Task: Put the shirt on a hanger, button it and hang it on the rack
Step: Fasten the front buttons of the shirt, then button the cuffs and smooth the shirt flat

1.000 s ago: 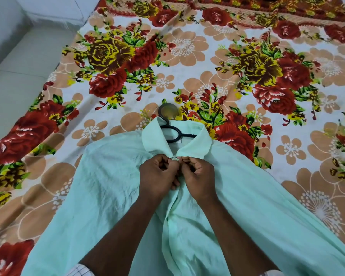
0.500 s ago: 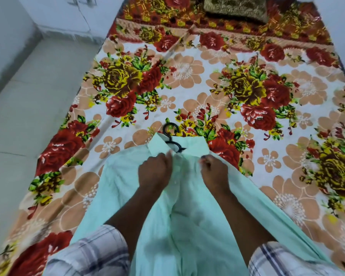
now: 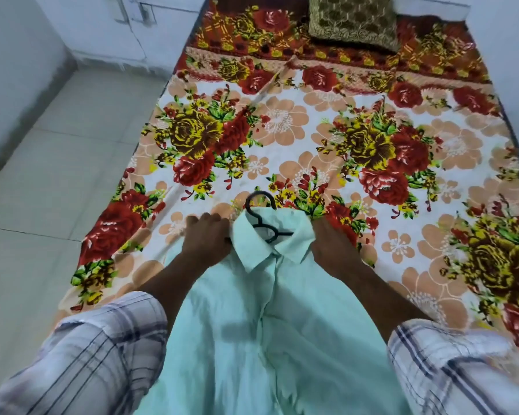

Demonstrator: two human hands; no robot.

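A mint-green shirt (image 3: 270,319) lies front-up on the floral bedsheet (image 3: 285,121), placket closed at the collar. A black hanger (image 3: 259,202) sits inside it; its hook sticks out past the collar and part of its neck shows in the collar opening. My left hand (image 3: 207,239) grips the shirt's left shoulder beside the collar. My right hand (image 3: 331,247) holds the right shoulder, its fingertips hidden under the fabric. The lower part of the shirt runs out of view at the bottom. No rack is in view.
A brown-gold cushion (image 3: 354,22) lies at the head of the bed. Pale tiled floor (image 3: 42,181) runs along the bed's left side, with a white cabinet (image 3: 111,28) against the far wall. A white wall borders the bed at the right.
Both hands left the top button under the collar and moved apart to the shirt's shoulders. The shirt's sides have drawn in narrower. The view has tilted up along the bed.
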